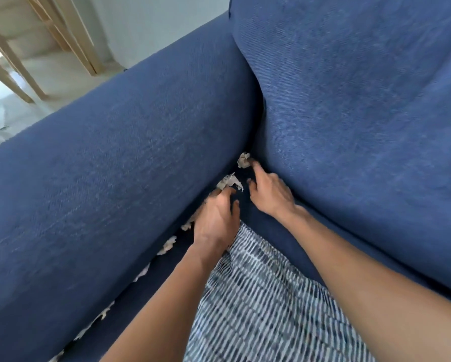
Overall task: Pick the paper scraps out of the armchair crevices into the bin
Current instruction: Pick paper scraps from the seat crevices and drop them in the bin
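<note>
Blue fabric armchair [130, 158] is filling the view; pale floor [62, 71] and wooden legs [7, 58] are showing at upper left. Paper scraps are sitting wedged along the crevice between armrest and seat cushion. Left hand [215, 220] is reaching into the crevice, fingertips touching a crumpled scrap [228, 181]; cannot tell whether it is gripped. Right hand [270, 190] is spread loosely, index finger touching the far scrap [243, 160] in the corner, not pinching. More scraps [167, 245] are lying nearer along the gap.
</note>
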The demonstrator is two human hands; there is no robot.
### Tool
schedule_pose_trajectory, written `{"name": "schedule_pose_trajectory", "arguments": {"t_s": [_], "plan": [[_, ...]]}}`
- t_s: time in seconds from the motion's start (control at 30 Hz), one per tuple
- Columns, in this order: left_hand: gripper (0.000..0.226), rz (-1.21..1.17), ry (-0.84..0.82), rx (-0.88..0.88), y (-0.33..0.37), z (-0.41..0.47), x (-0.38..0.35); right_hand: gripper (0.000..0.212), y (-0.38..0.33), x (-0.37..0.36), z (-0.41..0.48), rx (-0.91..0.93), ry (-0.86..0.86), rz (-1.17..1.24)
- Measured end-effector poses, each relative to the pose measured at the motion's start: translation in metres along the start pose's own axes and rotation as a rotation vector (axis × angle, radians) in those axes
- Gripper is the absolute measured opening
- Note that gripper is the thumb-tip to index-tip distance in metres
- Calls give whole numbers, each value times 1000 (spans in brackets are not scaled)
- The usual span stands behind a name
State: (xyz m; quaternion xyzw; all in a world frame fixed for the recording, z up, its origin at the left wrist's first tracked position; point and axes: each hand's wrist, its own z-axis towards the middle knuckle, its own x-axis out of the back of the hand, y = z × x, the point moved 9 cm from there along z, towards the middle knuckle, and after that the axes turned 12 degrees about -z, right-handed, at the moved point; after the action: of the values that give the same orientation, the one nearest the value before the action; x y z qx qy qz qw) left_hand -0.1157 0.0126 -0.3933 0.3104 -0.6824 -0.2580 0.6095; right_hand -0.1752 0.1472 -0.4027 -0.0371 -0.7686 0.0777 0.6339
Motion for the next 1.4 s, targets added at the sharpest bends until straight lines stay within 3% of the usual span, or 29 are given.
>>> {"name": "schedule_pose_trajectory", "arguments": {"t_s": [0.13,0.23,0.4,0.57,0.73,0.83,1.07,1.4], "plan": [[29,-18,24,28,-7,10,-7,64,-1,-16,40,-13,-79,-136],[32,-11,-1,29,-11,11,-13,53,4,-28,57,-56,-103,-169],[34,29,11,54,-19,21,-11,34,9,-31,56,-105,64,-84],[37,50,17,37,-15,29,-13,18,14,-21,35,-40,221,-51],[46,63,15,73,-12,47,-18,23,36,-17,-9,-15,348,-184],[39,95,29,106,-14,56,-22,29,47,-19,-23,-43,393,-178],[18,-22,85,269,-23,57,-24,34,56,-20,-23,-97,378,-33],[12,-92,85,143,7,26,-14,28,64,-20,-36,-204,296,207]]}}
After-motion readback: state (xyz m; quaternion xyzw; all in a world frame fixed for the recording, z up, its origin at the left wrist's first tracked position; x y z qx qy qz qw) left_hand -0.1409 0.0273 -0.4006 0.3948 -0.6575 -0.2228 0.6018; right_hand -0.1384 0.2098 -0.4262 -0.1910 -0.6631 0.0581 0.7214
